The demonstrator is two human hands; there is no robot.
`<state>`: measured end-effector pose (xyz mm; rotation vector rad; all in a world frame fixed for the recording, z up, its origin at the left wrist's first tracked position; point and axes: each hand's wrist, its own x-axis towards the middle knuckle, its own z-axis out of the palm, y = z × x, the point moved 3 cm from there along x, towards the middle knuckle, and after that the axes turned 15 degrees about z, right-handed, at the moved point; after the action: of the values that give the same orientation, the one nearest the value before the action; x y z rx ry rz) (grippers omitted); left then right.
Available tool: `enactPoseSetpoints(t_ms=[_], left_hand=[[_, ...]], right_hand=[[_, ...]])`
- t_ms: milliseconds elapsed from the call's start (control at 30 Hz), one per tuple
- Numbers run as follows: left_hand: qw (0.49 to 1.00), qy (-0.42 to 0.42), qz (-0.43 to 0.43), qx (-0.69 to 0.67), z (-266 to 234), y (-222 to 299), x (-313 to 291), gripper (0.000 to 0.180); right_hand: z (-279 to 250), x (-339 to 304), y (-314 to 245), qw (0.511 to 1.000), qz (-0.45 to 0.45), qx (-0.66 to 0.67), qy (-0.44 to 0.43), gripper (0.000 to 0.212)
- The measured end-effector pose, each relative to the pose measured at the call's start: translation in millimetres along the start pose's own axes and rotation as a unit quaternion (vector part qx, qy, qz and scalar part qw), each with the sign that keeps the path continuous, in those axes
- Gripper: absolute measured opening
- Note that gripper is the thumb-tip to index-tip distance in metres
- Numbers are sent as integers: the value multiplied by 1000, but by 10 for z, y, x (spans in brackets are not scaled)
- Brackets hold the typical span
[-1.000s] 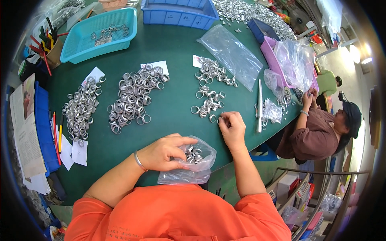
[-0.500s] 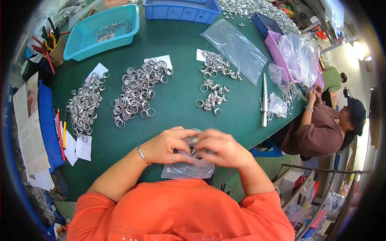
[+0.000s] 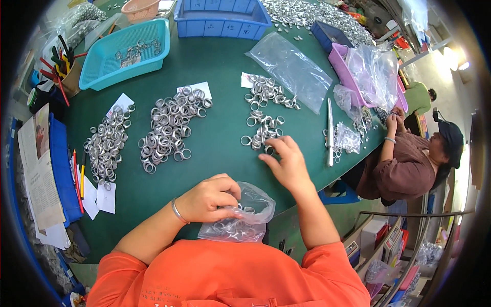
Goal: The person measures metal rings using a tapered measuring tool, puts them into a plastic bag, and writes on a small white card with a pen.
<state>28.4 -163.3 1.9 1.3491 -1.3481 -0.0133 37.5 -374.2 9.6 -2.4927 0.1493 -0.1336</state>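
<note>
My left hand (image 3: 212, 197) is closed on a clear plastic bag (image 3: 258, 199) at the table's near edge. Several silver rings (image 3: 235, 225) lie inside it, and its mouth gapes toward the right. Farther out, my right hand (image 3: 289, 161) reaches to the near end of the right-hand ring pile (image 3: 265, 128). Its thumb and fingers are apart, with the fingertips by the nearest rings. Two larger piles of rings lie to the left, a middle pile (image 3: 171, 123) and a left pile (image 3: 106, 146). Paper slips stick out beside the piles.
A turquoise basket (image 3: 125, 74) and a blue bin (image 3: 222, 28) stand at the back. A flat clear bag (image 3: 294, 69) and a long metal tool (image 3: 330, 133) lie right. Pens (image 3: 79, 176) lie left. A co-worker (image 3: 409, 158) sits at the right edge.
My right hand has left the bag and moved forward to the right-hand ring pile. The bag's mouth now shows, with rings visible inside. My left hand still holds it.
</note>
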Motion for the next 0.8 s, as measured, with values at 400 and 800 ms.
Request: enactPoseSetpoints(t_ms=[400, 800], left_hand=[[996, 38, -85, -10, -46, -131, -79, 22], [995, 48, -83, -19, -44, -148, -78, 15]], right_hand=[[64, 210, 296, 989, 18, 53, 136, 15], [-83, 162, 410, 990, 86, 51, 96, 17]])
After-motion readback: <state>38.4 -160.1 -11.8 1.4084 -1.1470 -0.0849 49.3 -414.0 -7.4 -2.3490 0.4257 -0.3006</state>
